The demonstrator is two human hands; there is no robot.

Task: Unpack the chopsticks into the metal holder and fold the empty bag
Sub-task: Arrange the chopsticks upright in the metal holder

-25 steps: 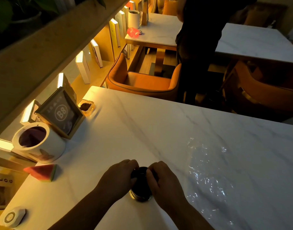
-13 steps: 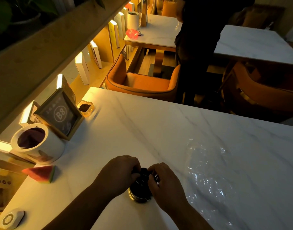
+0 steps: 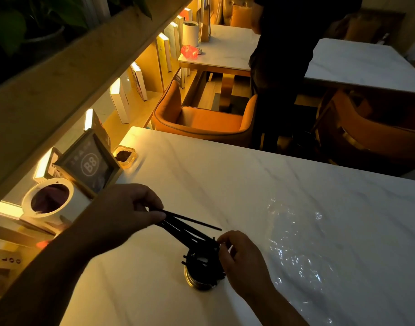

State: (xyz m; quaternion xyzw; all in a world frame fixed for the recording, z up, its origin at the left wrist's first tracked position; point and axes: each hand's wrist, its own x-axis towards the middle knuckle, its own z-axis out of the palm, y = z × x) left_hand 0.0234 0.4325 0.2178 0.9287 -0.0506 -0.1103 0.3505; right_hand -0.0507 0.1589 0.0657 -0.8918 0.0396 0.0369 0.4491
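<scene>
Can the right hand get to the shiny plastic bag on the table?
Probably yes. The bag lies flat on the table just beside the right hand, with nothing standing between them. That hand is busy with the chopsticks at the metal holder, though.

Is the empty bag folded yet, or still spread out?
Spread out, unfolded: the clear bag lies flat and crinkled on the table, right of the metal holder.

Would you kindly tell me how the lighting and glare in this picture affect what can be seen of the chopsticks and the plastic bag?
Head view: dim, warm light from the left; the chopsticks read as black silhouettes on the marble table; the clear bag shows only through white glints; the metal holder catches light on its rim alone; the upper left corner is nearly black.
</scene>
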